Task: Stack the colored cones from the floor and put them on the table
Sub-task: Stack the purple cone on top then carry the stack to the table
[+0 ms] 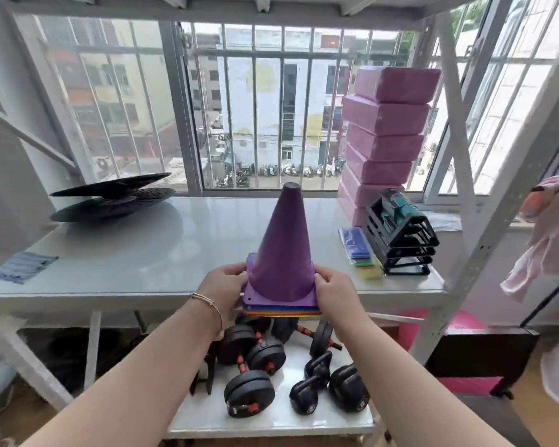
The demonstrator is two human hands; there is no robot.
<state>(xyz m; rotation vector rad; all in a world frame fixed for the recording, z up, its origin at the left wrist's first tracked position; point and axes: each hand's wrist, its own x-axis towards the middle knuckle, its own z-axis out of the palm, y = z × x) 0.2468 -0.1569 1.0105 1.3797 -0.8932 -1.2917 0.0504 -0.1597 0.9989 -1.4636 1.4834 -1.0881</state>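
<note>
Barred windows back a glossy white table [162, 253] whose middle lies bare. On its left rest two black round discs [113, 201], one tilted on the other, and a blue-grey cloth [23, 266]; on its right stand six stacked pink foam blocks [384, 137], nested black triangular frames [400, 233] and a small packet of coloured bands [359, 250]. Both hands hold a nested stack of smooth plastic cones [283, 250], purple on top with blue, yellow and orange base edges showing below, upright at the table's near edge. The left hand [223, 285] and right hand [334, 290] clamp opposite sides of the square bases. Black dumbbells [252, 366] and two kettlebells [329, 385] sit on a lower shelf.
</note>
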